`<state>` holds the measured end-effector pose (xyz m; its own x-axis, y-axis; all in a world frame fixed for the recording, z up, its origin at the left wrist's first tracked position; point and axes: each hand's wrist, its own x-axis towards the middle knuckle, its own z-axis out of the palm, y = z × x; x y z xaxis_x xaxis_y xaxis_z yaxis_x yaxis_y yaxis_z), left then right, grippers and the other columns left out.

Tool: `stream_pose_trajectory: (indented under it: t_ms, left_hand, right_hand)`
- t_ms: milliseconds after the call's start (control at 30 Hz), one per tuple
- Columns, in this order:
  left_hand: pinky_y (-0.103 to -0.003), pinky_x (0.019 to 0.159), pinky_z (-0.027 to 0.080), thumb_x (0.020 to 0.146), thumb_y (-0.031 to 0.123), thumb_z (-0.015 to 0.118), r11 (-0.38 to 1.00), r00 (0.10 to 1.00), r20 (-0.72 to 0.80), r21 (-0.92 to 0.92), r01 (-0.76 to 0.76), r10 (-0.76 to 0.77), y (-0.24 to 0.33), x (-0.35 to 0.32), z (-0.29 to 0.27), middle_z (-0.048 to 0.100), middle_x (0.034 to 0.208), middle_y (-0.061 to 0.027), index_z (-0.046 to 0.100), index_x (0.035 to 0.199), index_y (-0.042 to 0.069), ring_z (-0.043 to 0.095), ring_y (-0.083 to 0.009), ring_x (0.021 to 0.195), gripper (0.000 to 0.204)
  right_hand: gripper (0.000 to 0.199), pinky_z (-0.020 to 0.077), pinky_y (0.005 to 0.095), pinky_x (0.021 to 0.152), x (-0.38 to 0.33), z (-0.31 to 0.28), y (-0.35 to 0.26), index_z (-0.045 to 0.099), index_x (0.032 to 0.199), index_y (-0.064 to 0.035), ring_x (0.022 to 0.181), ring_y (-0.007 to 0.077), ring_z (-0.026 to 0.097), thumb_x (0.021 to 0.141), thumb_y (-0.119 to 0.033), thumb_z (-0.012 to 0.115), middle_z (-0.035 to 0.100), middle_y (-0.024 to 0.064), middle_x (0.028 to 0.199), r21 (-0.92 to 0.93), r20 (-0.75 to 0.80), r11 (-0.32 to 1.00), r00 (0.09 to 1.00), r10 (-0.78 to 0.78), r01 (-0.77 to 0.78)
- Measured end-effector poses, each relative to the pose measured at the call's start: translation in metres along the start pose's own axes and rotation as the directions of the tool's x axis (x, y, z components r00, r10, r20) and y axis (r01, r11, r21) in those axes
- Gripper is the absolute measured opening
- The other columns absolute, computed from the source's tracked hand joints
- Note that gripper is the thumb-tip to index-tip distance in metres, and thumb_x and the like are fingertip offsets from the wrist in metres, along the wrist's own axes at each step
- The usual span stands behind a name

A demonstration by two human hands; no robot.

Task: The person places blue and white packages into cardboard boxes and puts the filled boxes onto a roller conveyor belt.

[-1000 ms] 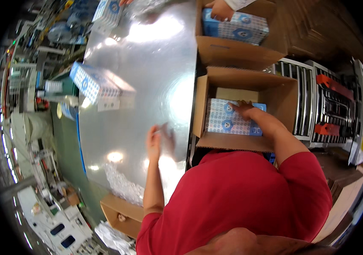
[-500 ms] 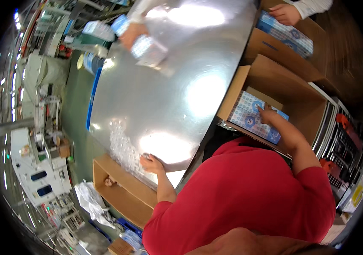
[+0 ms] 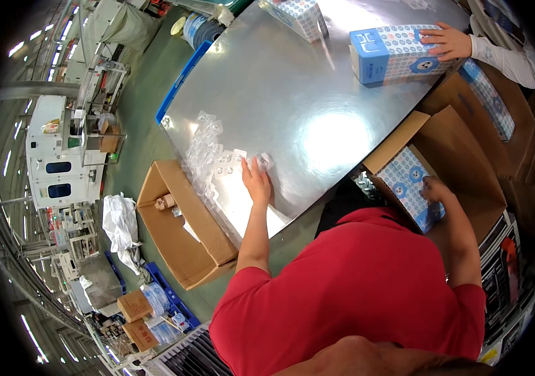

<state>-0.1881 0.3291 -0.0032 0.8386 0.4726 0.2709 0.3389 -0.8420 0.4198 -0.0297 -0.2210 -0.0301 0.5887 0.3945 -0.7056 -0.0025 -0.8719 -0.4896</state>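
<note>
My left hand [image 3: 256, 183] reaches over the metal table with its fingers stretched and apart. Its fingertips are beside a spread of small clear plastic pieces [image 3: 208, 153]; one clear piece lies right by the fingers. On my other side, my right hand [image 3: 437, 191] is inside an open cardboard carton [image 3: 473, 144], fingertips resting on a blue-and-white patterned box [image 3: 413, 194]. The fingers look bent but not wrapped round the box. Part of that box is hidden by the hand and the carton wall.
Across the table, a co-worker's hand [image 3: 449, 42] rests on another patterned box [image 3: 399, 53]. One more box [image 3: 302, 17] stands at the far edge. A second carton [image 3: 180, 232] sits left of the table, below its edge. A neighbouring carton at right holds a patterned box [image 3: 490, 97].
My view has turned, shifting the scene. My left hand has moved further over the plastic pieces, fingers spreading. My right hand stays at the carton's box. A co-worker's box now stands near the table's right edge.
</note>
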Motion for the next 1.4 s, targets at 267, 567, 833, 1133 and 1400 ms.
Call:
stream_pose_trajectory:
  t_ms: [267,567,833,1133,1400]
  left_hand:
    - [-0.053,0.104,0.017,0.08,0.027,0.062,0.996,0.99,0.137,0.086,0.035,-0.047,0.006,0.003,-0.003,0.041,0.135,-0.0131,0.033,0.136,0.005,0.034,-0.0295,0.127,0.066]
    - [-0.054,0.103,0.02,0.079,0.023,0.061,0.987,0.992,0.107,0.138,-0.079,0.064,0.042,0.015,0.023,0.032,0.139,-0.0162,0.046,0.128,0.013,0.031,-0.0339,0.128,0.053]
    - [-0.052,0.105,0.018,0.083,0.028,0.055,0.967,0.993,-0.114,0.244,0.068,-0.041,-0.009,0.033,0.009,0.031,0.138,-0.0235,0.039,0.132,0.002,0.026,-0.0418,0.127,0.057]
    - [-0.046,0.097,0.031,0.085,0.018,0.047,0.989,0.998,0.014,-0.13,-0.064,0.066,-0.006,0.038,0.008,0.051,0.118,-0.0206,0.045,0.123,-0.001,0.044,-0.0385,0.111,0.042]
    - [-0.04,0.09,0.04,0.09,0.019,0.043,0.996,0.999,0.01,-0.084,0.041,-0.041,-0.023,0.059,0.004,0.057,0.109,-0.0172,0.054,0.116,0.0,0.051,-0.0347,0.102,0.034]
  right_hand:
    - [0.05,0.0446,0.0403,0.085,-0.002,0.003,0.034,0.056,0.11,-0.0013,0.096,0.0369,0.056,0.067,-0.024,0.069,0.058,0.0218,0.103,-0.076,-0.087,0.997,0.996,-0.008,0.001]
    - [0.049,0.0459,0.0405,0.083,-0.006,0.004,0.031,0.054,0.115,-0.0029,0.097,0.0361,0.057,0.073,-0.024,0.067,0.06,0.021,0.103,-0.165,-0.085,0.986,0.996,-0.008,-0.007]
    - [0.054,0.0427,0.039,0.091,-0.004,0.005,0.03,0.051,0.121,-0.0032,0.103,0.0363,0.054,0.073,-0.024,0.066,0.056,0.0224,0.111,-0.203,-0.118,0.978,0.993,0.011,-0.035]
    - [0.054,0.0443,0.0394,0.087,-0.004,0.007,0.031,0.053,0.118,-0.0033,0.101,0.0368,0.055,0.073,-0.029,0.068,0.057,0.0231,0.109,-0.153,-0.115,0.988,0.993,-0.004,-0.014]
    - [0.057,0.0439,0.0392,0.088,-0.008,0.005,0.027,0.051,0.12,-0.0016,0.105,0.0363,0.054,0.072,-0.029,0.068,0.057,0.0235,0.111,-0.175,-0.09,0.983,0.995,0.041,-0.056]
